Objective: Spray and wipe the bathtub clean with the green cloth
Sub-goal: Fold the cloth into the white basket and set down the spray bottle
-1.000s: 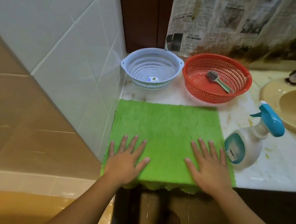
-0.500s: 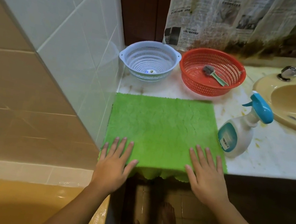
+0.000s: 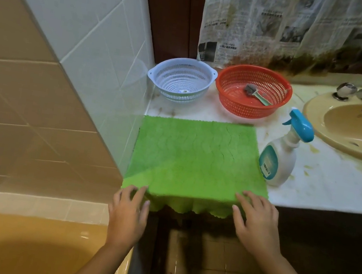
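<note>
Green nubbly square cloth (image 3: 195, 158), marble counter (image 3: 333, 184)

1. The green cloth (image 3: 195, 158) is a bright green, fuzzy square with scalloped edges. It is spread flat on the pale countertop (image 3: 333, 184), and its near edge hangs over the front.
2. The spray bottle (image 3: 280, 162) has a white body, a teal trigger head and a round teal label. It stands upright just beside the cloth's right edge, nozzle pointing left.
3. The bathtub (image 3: 27, 250) is glossy mustard-yellow and sits low at the left. Only one corner shows.
</note>
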`<action>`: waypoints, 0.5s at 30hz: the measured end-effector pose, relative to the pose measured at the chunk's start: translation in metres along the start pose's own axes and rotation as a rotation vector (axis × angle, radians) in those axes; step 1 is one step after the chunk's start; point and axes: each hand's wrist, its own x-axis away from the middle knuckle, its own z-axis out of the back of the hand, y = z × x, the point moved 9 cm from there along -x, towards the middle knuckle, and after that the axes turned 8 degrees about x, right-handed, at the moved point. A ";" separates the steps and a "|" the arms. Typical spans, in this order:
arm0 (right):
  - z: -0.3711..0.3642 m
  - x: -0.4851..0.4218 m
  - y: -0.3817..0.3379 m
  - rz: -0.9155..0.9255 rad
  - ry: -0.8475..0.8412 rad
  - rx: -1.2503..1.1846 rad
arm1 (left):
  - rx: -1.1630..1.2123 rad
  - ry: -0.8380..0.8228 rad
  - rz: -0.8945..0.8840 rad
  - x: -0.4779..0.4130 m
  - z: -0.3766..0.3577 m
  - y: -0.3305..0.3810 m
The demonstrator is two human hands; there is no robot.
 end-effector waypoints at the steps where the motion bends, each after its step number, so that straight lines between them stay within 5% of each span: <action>1: 0.002 0.001 0.005 -0.033 0.005 -0.033 | 0.096 0.006 0.058 0.000 0.001 -0.001; 6: 0.001 0.013 0.029 -0.223 -0.070 -0.230 | 0.663 0.119 0.560 0.010 -0.001 -0.018; 11: -0.030 0.033 0.060 -0.842 -0.368 -0.892 | 1.142 0.170 0.867 0.019 -0.018 -0.022; 13: -0.039 0.035 0.047 -0.883 -0.529 -1.131 | 1.193 0.147 0.906 0.018 -0.018 -0.019; 15: -0.041 0.031 0.048 -0.798 -0.567 -1.089 | 1.125 0.144 0.937 0.018 -0.015 -0.021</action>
